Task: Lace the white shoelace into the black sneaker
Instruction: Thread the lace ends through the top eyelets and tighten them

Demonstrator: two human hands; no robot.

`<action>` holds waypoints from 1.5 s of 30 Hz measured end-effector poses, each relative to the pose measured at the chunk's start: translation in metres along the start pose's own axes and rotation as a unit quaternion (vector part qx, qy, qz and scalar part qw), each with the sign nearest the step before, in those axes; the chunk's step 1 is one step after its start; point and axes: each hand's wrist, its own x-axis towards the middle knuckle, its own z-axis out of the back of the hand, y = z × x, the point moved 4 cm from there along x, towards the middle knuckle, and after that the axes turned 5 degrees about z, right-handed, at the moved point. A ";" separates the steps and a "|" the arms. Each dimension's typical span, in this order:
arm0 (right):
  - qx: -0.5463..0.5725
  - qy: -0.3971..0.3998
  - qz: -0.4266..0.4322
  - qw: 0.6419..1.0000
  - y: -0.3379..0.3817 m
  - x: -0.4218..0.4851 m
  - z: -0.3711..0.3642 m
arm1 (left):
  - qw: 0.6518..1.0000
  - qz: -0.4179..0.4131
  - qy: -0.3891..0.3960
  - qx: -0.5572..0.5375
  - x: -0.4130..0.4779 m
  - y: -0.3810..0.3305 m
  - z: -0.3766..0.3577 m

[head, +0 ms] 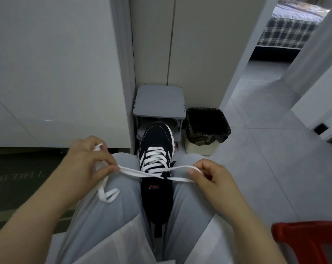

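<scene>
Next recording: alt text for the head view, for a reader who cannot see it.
Two hands hold the ends of a white shoelace, crossed over a black sneaker sitting between grey-trousered legs: the left hand pinches one end, the right hand the other. Behind stand a grey stool and a lined bin.

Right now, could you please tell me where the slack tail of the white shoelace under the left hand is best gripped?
Pinch the white shoelace at the bend of its slack tail, over the left thigh, coming from above: it hangs free there, while higher up the left hand grips it.
</scene>
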 end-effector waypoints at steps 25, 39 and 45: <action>0.030 0.026 -0.001 0.999 0.008 0.005 -0.030 | 0.989 0.016 0.141 -0.044 -0.011 -0.046 -0.056; -0.027 0.004 0.078 0.997 0.002 0.006 -0.044 | 0.822 0.098 0.099 -0.552 -0.021 -0.052 -0.031; -0.035 0.002 0.140 0.989 0.004 0.003 -0.045 | 0.940 0.095 0.100 -0.313 -0.016 -0.044 -0.045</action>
